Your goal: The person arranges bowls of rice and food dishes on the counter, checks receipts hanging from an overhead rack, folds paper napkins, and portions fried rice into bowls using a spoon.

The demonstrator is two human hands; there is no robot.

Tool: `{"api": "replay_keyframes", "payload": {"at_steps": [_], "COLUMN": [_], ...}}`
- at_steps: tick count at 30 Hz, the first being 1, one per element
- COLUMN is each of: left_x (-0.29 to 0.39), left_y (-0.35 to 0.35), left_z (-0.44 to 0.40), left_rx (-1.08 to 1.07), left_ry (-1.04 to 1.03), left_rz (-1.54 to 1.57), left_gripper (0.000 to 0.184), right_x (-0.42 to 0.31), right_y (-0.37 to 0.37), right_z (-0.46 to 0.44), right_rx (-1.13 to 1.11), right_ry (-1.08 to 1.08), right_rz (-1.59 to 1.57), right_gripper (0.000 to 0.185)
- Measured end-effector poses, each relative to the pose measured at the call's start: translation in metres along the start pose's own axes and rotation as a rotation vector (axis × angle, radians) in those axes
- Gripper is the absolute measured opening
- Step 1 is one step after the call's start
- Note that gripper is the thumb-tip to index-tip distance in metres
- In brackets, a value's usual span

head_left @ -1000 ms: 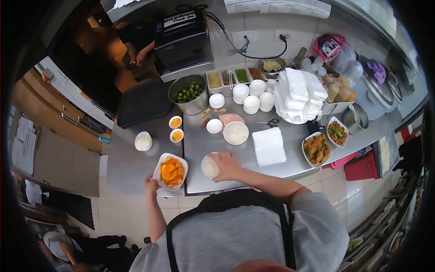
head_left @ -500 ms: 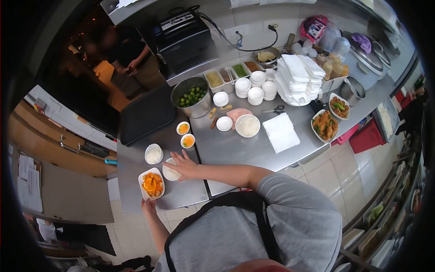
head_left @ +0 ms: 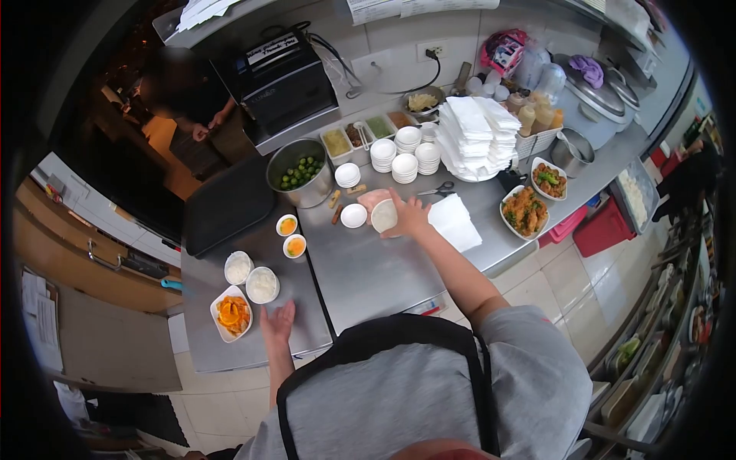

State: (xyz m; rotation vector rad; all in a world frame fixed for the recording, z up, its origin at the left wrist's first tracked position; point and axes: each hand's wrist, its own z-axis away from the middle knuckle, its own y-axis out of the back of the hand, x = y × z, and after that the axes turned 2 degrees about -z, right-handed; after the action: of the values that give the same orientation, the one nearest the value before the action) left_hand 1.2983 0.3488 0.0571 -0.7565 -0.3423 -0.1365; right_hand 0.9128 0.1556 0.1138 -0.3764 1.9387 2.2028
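My right hand (head_left: 412, 216) reaches across the steel counter with its fingers curved round the right side of a bowl of rice (head_left: 382, 218), hiding part of it. That bowl stands beside a pink cloth (head_left: 375, 199) and a small white dish (head_left: 353, 215). Lower left, my left hand (head_left: 278, 322) is held open, palm up, near the counter edge and holds nothing. Close to it stand a second rice bowl (head_left: 263, 284), a third rice bowl (head_left: 238, 267) and a square white dish of orange food (head_left: 232, 313).
Two small cups of orange food (head_left: 294, 246) stand near a pot of green fruit (head_left: 300, 174). Stacked white dishes (head_left: 405, 168), white napkins (head_left: 455, 222), scissors (head_left: 443, 188) and two dishes of fried food (head_left: 526, 211) lie farther right. Another person (head_left: 184, 100) stands beyond the counter.
My right hand has left the rice bowl at the left and moved right to the one by the pink cloth. My left hand has let go of the orange food dish.
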Motion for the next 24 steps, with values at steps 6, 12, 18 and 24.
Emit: {"api": "replay_keyframes", "payload": {"at_steps": [6,12,18,24], "left_x": [0.012,0.0,0.022,0.069], "left_y": [-0.018,0.005,0.097,0.124], "left_z": [-0.047,-0.03,-0.006,0.013], "left_rx": [-0.27,-0.093,0.005,0.166], "left_ry": [-0.047,-0.035,-0.167,-0.388], "left_rz": [0.102,0.063,0.236,0.214], "left_gripper": [0.084,0.082,0.078,0.079], "right_x": [0.001,-0.011,-0.059,-0.161], "right_y": [-0.019,-0.009,0.002,-0.045], "right_z": [-0.002,0.0,0.046,0.106], "right_rx": [-0.022,0.057,0.037,-0.352], "right_ry": [0.086,0.116,0.281,0.896], "right_rz": [-0.097,-0.089,-0.023,-0.095], "right_gripper": [0.123,0.117,0.11,0.108]}}
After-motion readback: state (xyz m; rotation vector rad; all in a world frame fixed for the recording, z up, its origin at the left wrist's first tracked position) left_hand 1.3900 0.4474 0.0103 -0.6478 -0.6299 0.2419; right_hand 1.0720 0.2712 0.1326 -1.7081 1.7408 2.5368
